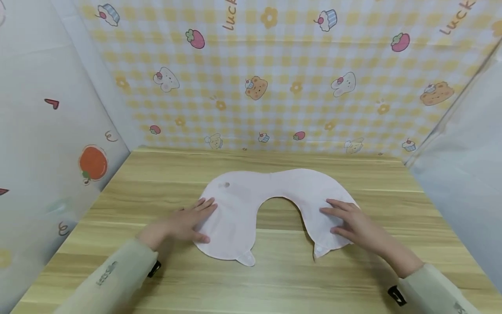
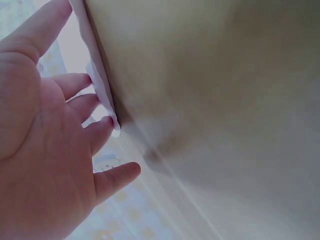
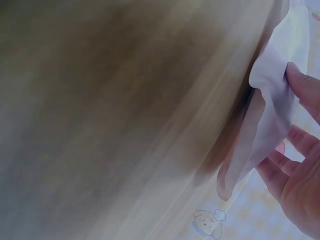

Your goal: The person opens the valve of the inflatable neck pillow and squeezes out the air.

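Note:
A pale pink U-shaped piece, like a deflated neck pillow [image 1: 270, 183], lies flat on the wooden table with its opening facing me. Small pointed tabs stick out at its two lower ends, and a small round spot like a valve [image 1: 227, 185] shows at its upper left. My left hand [image 1: 190, 222] rests spread fingers on the left lobe's outer edge; in the left wrist view several fingertips meet the pillow's thin edge [image 2: 97, 65]. On the right lobe, my right hand [image 1: 354, 222] touches the surface with extended fingers. The right wrist view shows the edge [image 3: 272, 95] rippled near the thumb.
Wooden tabletop [image 1: 282, 283] surrounds the pillow. Behind it stands a yellow checked backdrop [image 1: 219, 117] with cartoon prints. White sheets hang along the left side [image 1: 35, 144] and right side [image 1: 466, 174] of the table.

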`<action>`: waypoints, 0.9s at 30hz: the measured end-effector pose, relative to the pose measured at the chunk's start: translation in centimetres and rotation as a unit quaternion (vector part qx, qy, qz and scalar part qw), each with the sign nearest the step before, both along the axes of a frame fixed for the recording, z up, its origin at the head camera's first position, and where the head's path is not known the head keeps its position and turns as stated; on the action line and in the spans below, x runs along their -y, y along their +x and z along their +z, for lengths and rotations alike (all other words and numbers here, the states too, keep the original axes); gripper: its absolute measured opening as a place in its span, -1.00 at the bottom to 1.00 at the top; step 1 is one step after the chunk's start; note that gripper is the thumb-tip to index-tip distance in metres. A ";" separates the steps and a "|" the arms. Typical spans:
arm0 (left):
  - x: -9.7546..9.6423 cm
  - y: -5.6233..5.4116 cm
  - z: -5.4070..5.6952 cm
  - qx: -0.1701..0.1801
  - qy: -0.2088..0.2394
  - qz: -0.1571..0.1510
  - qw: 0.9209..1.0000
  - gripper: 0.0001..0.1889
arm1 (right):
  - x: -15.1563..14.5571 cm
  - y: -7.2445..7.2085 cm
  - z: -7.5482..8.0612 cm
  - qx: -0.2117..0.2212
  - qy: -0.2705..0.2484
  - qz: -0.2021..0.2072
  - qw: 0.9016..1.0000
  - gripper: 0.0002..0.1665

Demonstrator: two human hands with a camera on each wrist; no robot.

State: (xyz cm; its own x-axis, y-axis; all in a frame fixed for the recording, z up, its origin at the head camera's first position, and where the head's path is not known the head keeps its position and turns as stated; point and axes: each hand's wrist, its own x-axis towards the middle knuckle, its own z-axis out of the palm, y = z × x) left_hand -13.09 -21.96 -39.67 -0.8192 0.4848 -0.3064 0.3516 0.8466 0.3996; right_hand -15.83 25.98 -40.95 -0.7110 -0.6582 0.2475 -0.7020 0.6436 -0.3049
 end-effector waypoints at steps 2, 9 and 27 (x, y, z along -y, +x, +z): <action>0.2 -1.0 0.0 0.009 0.011 -0.002 1.000 0.01 | 0.1 -0.3 0.1 0.009 -0.001 0.001 1.000 -0.35; 1.1 -3.6 -0.3 0.032 0.034 -0.015 0.999 0.02 | 0.6 -1.6 0.0 0.045 -0.012 -0.005 0.999 -0.39; 1.3 -7.0 0.0 0.072 0.039 0.019 0.996 0.01 | 1.3 -4.6 -0.3 0.063 -0.025 -0.014 0.998 -0.40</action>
